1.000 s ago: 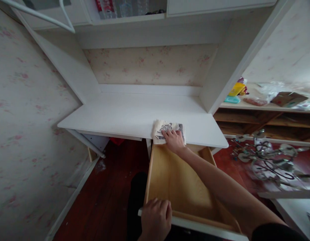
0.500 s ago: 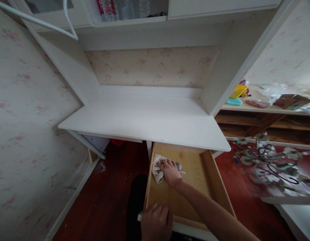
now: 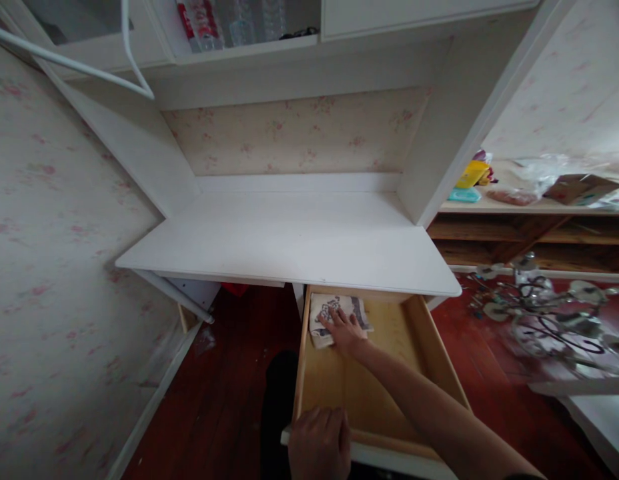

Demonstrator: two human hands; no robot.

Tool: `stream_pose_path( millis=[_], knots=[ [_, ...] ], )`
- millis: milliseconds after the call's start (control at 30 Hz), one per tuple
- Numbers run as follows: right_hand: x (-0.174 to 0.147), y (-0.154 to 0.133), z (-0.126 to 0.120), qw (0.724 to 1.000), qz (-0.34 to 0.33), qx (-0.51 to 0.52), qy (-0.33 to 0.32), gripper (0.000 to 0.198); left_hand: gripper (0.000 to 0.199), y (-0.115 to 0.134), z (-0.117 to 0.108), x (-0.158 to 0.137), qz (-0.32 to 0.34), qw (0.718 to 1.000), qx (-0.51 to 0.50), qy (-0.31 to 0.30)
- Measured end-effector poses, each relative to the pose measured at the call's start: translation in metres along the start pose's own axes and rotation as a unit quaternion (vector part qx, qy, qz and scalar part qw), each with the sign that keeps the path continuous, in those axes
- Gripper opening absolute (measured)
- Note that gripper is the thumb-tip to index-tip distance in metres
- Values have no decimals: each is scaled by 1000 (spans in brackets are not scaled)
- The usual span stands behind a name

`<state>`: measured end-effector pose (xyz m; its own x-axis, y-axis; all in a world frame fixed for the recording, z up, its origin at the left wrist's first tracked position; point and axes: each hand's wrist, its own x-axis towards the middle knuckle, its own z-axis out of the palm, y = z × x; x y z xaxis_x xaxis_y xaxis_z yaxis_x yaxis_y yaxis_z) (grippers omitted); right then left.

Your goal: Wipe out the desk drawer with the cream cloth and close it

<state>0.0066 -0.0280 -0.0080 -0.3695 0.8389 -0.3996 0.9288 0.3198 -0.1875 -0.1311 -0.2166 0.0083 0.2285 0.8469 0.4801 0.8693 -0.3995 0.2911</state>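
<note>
A wooden drawer (image 3: 384, 393) stands pulled out from under the white desk (image 3: 289, 233). Inside it, near the back left corner, lies a pale cloth (image 3: 321, 339) with dark print, spread fairly flat. My right hand (image 3: 347, 333) rests on the cloth from above, fingers stretched out and apart, palm down. At the drawer's front left corner, my left hand (image 3: 319, 443) is closed over the top edge of the drawer front. Its fingertips are partly hidden. My right forearm passes over the drawer's right side.
Plastic bottles (image 3: 242, 25) stand in the hutch above the desk. A white curved rod (image 3: 69, 63) juts in at upper left. To the right, a chandelier (image 3: 554, 307) lies on the red floor, with a low shelf (image 3: 529, 233) behind it bearing bags and a cardboard box (image 3: 579, 189).
My right hand has moved slightly toward the back of the drawer, and the crumpled cloth now lies flatter there. My left hand stays on the drawer front. The view has shifted a little.
</note>
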Motion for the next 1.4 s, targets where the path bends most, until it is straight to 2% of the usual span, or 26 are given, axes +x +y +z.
stream_pose_path(
  millis=[33, 100, 233, 367, 467, 567, 733, 867, 933, 1000, 1100, 1200, 1300, 1400],
  knots=[
    [3, -1, 6, 999, 9, 17, -36, 90, 16, 0, 0, 0, 1, 1000, -1, 2],
    [10, -4, 14, 997, 20, 38, -62, 101, 16, 1, -2, 2, 2, 1000, 1, 4],
    [18, -4, 15, 995, 22, 59, -71, 100, 17, 2, -5, 5, 3, 1000, 10, 0],
    [11, 11, 16, 995, 5, 59, -78, 96, 16, 1, -6, 6, 9, 1000, 7, -2],
    [-2, 36, 22, 996, 1, 59, -72, 95, 16, 0, -5, 6, 10, 1000, 10, -10],
    [-18, 70, 26, 995, 24, 71, -66, 92, 17, 0, -5, 5, 10, 1000, 17, -21],
    [-43, 129, 27, 992, 70, 97, -48, 76, 20, 1, -7, 6, 13, 999, 24, -31],
    [-51, 152, 26, 994, 60, 90, -30, 66, 21, 2, -9, 9, 16, 999, 30, -39],
    [-53, 155, 27, 996, 26, 83, -33, 58, 22, 3, -10, 10, 17, 998, 30, -43],
    [-57, 154, 30, 997, -40, 64, -36, 47, 22, 3, -11, 11, 14, 999, 30, -44],
    [-72, 146, 38, 993, -113, 33, -28, 44, 22, 4, -13, 11, 7, 999, 30, -45],
    [-98, 130, 47, 995, -96, 33, -23, 48, 21, 5, -14, 11, 0, 998, 32, -51],
    [-130, 114, 54, 997, -42, 62, -22, 50, 20, 4, -15, 11, 3, 998, 32, -58],
    [-158, 102, 57, 995, -16, 89, -45, 54, 20, 3, -13, 12, 10, 998, 28, -57]
  ],
)
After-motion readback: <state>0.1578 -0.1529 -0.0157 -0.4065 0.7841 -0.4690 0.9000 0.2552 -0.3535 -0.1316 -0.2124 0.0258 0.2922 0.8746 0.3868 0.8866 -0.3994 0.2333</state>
